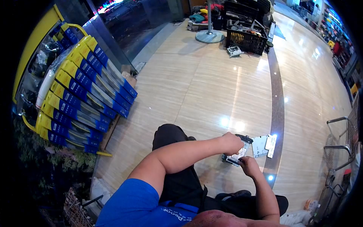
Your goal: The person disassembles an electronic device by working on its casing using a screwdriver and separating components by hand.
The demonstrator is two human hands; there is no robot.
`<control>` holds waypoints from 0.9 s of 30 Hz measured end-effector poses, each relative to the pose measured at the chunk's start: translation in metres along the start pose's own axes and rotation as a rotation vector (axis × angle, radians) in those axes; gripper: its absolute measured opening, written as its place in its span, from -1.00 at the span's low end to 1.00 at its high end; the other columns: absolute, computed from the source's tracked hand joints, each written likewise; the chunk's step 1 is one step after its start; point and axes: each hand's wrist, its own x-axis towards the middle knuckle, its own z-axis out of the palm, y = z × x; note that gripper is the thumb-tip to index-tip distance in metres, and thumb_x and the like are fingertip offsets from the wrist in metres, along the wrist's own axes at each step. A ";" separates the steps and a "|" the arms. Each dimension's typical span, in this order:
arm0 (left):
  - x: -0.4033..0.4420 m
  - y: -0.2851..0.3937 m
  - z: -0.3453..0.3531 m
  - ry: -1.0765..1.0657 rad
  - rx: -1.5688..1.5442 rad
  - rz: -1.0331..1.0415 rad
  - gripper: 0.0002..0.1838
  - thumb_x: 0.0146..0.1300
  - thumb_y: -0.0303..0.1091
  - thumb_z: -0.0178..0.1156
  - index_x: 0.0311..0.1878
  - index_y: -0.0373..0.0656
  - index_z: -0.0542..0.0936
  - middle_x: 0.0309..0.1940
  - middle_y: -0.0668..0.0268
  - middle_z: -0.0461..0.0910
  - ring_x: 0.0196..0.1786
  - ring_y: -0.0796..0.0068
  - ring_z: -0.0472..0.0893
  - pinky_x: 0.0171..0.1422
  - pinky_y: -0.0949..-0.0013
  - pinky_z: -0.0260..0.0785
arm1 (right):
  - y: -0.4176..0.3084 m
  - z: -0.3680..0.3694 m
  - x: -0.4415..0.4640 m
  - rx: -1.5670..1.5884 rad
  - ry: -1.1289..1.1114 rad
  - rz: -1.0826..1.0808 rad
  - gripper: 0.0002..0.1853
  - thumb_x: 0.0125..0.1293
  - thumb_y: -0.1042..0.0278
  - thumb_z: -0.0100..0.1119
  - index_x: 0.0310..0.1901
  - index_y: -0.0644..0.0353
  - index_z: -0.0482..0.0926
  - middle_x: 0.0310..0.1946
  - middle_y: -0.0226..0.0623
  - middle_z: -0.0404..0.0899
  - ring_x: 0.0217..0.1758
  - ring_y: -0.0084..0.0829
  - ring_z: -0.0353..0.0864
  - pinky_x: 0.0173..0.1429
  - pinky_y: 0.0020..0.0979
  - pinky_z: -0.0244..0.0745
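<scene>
A small electronic unit point(239, 154) with a silvery metal body and black edge parts lies low in front of me, near my crossed legs. My left hand point(231, 143) is closed at its upper left side; what its fingers grip is hidden. My right hand point(249, 166) pinches the black lower edge of the unit, fingers curled. Just right of it, a flat grey metal panel point(260, 146) lies on the floor. A white labelled piece point(271, 146) sits at the panel's right edge.
A yellow rack with blue-and-yellow packages point(81, 90) stands at the left. Black crates point(247, 38) with parts, a round pole base point(210, 36) and a loose metal part point(235, 51) are ahead. Metal-framed seats point(340, 147) stand at the right, beyond a dark floor strip point(278, 94).
</scene>
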 end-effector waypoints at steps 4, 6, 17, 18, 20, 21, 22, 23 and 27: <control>-0.003 0.001 -0.004 -0.018 0.012 -0.006 -0.67 0.26 -0.15 0.29 -0.05 -0.18 0.61 -0.10 0.01 0.66 -0.02 0.04 0.68 0.01 0.06 0.54 | -0.010 -0.004 -0.001 0.055 0.053 0.073 -0.81 0.27 0.28 0.25 -0.25 0.24 0.66 -0.29 0.05 0.66 -0.20 0.09 0.64 -0.08 -0.05 0.54; -0.003 0.002 -0.004 -0.019 0.008 -0.003 -0.67 0.26 -0.15 0.29 -0.05 -0.18 0.61 -0.10 0.02 0.66 -0.01 0.05 0.68 0.01 0.06 0.54 | -0.007 -0.003 -0.001 0.050 0.040 0.057 -0.81 0.27 0.28 0.25 -0.24 0.24 0.67 -0.29 0.05 0.66 -0.20 0.09 0.64 -0.08 -0.06 0.54; -0.003 0.001 -0.005 -0.023 -0.005 -0.002 -0.68 0.27 -0.16 0.28 -0.06 -0.19 0.60 -0.09 0.01 0.65 0.00 0.04 0.67 0.02 0.06 0.53 | -0.001 -0.007 0.000 0.061 0.053 0.035 -0.79 0.27 0.30 0.24 -0.15 0.23 0.67 -0.28 0.08 0.67 -0.19 0.12 0.65 -0.08 -0.05 0.56; -0.003 0.001 -0.004 -0.024 -0.005 -0.002 -0.68 0.27 -0.16 0.28 -0.06 -0.19 0.60 -0.09 0.01 0.65 0.00 0.04 0.67 0.02 0.06 0.53 | -0.004 -0.009 0.001 0.046 0.013 0.109 -0.79 0.27 0.29 0.24 -0.15 0.23 0.66 -0.28 0.08 0.67 -0.19 0.12 0.65 -0.08 -0.05 0.55; -0.002 0.001 -0.003 -0.015 0.009 0.004 -0.67 0.27 -0.16 0.28 -0.04 -0.19 0.60 -0.10 0.01 0.65 0.00 0.03 0.67 0.02 0.06 0.53 | -0.007 -0.011 0.001 0.030 -0.026 0.183 -0.78 0.26 0.29 0.25 -0.15 0.23 0.66 -0.29 0.08 0.67 -0.19 0.12 0.65 -0.08 -0.05 0.55; -0.001 0.000 -0.002 -0.015 0.009 0.005 -0.67 0.27 -0.16 0.28 -0.04 -0.19 0.60 -0.10 0.01 0.65 0.00 0.03 0.67 0.02 0.06 0.53 | -0.007 -0.012 0.001 0.023 -0.026 0.173 -0.78 0.26 0.28 0.26 -0.16 0.23 0.66 -0.29 0.08 0.67 -0.19 0.11 0.65 -0.08 -0.05 0.55; -0.001 0.000 -0.001 -0.014 0.008 0.001 -0.67 0.27 -0.16 0.28 -0.04 -0.19 0.60 -0.10 0.00 0.65 -0.01 0.03 0.67 0.02 0.06 0.53 | -0.007 -0.012 0.001 0.015 -0.026 0.163 -0.78 0.25 0.28 0.27 -0.17 0.23 0.66 -0.29 0.08 0.67 -0.19 0.11 0.65 -0.08 -0.05 0.55; 0.000 0.000 -0.001 -0.012 0.008 -0.001 -0.66 0.26 -0.16 0.28 -0.03 -0.19 0.60 -0.11 0.00 0.65 -0.02 0.03 0.67 0.02 0.06 0.54 | -0.005 -0.011 0.001 0.015 -0.024 0.163 -0.78 0.25 0.28 0.27 -0.17 0.23 0.66 -0.29 0.08 0.67 -0.19 0.11 0.65 -0.08 -0.05 0.55; 0.000 0.001 -0.003 -0.044 0.008 -0.005 -0.66 0.26 -0.16 0.28 -0.02 -0.19 0.60 -0.10 0.00 0.65 -0.02 0.03 0.68 0.01 0.06 0.54 | 0.001 -0.007 0.001 0.027 0.001 0.143 -0.79 0.25 0.28 0.28 -0.17 0.21 0.67 -0.29 0.06 0.68 -0.19 0.09 0.66 -0.08 -0.06 0.55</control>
